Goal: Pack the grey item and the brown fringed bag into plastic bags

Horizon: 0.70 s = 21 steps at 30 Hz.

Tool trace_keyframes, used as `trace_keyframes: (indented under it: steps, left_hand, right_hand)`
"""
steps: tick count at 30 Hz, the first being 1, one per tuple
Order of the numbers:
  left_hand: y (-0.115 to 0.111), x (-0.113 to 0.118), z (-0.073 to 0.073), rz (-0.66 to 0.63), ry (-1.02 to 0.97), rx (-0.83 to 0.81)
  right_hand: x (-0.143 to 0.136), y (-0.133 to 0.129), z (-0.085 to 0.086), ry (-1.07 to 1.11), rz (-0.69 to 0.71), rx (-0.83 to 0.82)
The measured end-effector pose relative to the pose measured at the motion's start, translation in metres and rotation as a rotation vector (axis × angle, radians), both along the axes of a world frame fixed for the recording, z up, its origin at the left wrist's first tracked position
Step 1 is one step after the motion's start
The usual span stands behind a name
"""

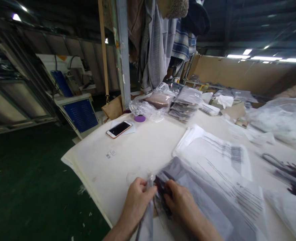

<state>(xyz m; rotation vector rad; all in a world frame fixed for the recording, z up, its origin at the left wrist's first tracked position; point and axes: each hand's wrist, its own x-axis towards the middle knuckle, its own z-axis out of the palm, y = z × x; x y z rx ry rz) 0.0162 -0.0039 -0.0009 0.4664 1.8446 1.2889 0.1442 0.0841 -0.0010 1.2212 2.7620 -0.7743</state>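
On the near part of the table, my left hand (pixel 137 198) pinches the loose clear edge of a plastic bag (pixel 150 204). My right hand (pixel 180 200) is close beside it, fingers curled on dark cloth and film at the bag's mouth; exactly what lies between them is partly hidden. A grey folded garment in clear plastic (pixel 203 190) stretches to the right under my right forearm. Beyond it lie white printed plastic bags (pixel 214 150) with black text and a barcode.
A phone (pixel 119 129) lies on the white-covered table (pixel 92 160), near a purple roll (pixel 139 118). Bagged garments (pixel 186 102) are stacked at the back. Scissors (pixel 280 162) lie at right. Clothes (pixel 160 43) hang above, beside a metal post (pixel 124 57). A person's sleeve (pixel 295 90) shows far right.
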Motion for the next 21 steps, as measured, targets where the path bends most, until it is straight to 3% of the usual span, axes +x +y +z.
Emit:
trace_keyframes:
  steps: [5, 10, 15, 19, 21]
  left_hand:
    - [0.004, 0.040, -0.025, -0.065, 0.011, 0.048]
    - [0.001, 0.041, -0.049, -0.014, -0.046, 0.078]
    - [-0.004, 0.028, -0.044, -0.026, 0.063, 0.054]
    - [-0.004, 0.019, -0.034, 0.063, 0.282, 0.034]
    - [0.000, 0.016, -0.031, 0.067, 0.249, 0.019]
  right_hand:
    - [0.003, 0.007, 0.005, 0.027, 0.006, -0.056]
    - [0.005, 0.007, 0.009, -0.038, 0.052, 0.142]
    - [-0.001, 0.003, -0.003, -0.152, 0.148, 0.392]
    - [-0.002, 0.007, -0.003, -0.113, 0.150, 0.397]
    - [-0.001, 0.012, 0.002, -0.019, 0.108, 0.329]
